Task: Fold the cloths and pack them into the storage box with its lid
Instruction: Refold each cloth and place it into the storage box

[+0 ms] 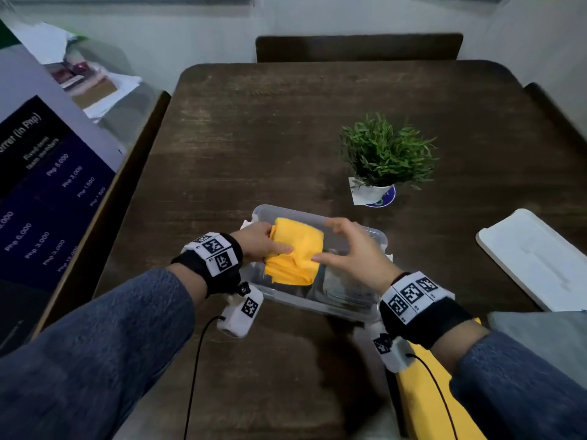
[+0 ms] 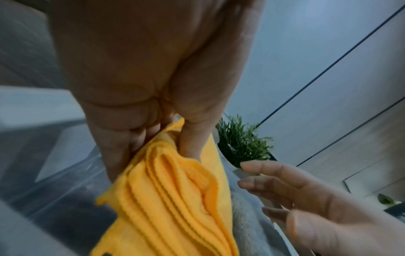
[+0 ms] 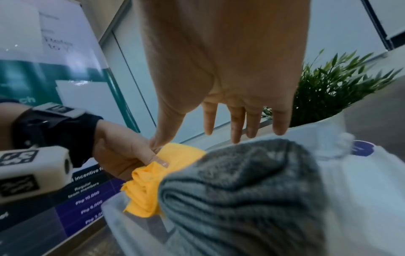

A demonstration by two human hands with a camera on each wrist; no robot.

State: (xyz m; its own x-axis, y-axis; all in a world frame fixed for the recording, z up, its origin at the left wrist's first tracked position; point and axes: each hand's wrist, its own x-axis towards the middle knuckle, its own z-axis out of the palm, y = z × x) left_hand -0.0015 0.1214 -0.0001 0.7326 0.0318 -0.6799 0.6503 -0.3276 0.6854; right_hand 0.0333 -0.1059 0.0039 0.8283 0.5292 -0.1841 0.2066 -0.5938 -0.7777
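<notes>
A folded yellow cloth [image 1: 293,252] hangs over the left half of the clear storage box [image 1: 379,238] on the dark table. My left hand [image 1: 273,244] grips its left end, thumb on top and fingers underneath; the left wrist view shows the folded layers [image 2: 171,199] pinched. My right hand [image 1: 333,241] hovers over the box with straight, spread fingers [image 3: 237,128], only the thumb tip touching the cloth's right edge. A folded grey cloth [image 3: 241,190] lies in the box's right half. The white lid [image 1: 533,262] lies flat at the right.
A potted plant [image 1: 386,154] stands just behind the box. Another yellow cloth [image 1: 432,395] and a grey cloth [image 1: 540,328] lie at the near right edge. A printed board [image 1: 47,185] leans at the left. A chair back [image 1: 359,47] stands beyond the far edge.
</notes>
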